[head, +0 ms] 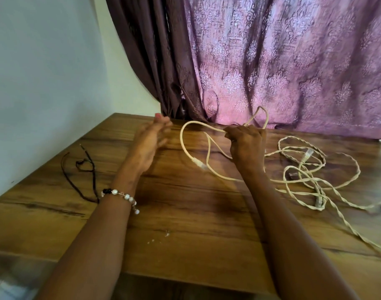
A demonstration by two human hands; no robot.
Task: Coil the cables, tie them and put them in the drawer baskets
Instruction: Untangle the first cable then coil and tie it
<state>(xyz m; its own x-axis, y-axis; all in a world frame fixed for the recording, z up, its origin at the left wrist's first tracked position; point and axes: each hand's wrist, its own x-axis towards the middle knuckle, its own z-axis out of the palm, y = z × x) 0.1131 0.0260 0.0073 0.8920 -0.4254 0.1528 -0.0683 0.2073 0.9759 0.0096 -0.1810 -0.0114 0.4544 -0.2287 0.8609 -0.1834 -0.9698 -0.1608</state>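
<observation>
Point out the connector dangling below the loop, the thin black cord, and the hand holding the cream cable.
connector (pixel 200 164), head view, on its plug body.
black cord (pixel 88 169), head view, on its kinked middle.
right hand (pixel 245 140), head view, on the knuckles.

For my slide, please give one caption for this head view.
Right hand grips a loop of cream cable above the wooden table; left hand open beside it.
</observation>
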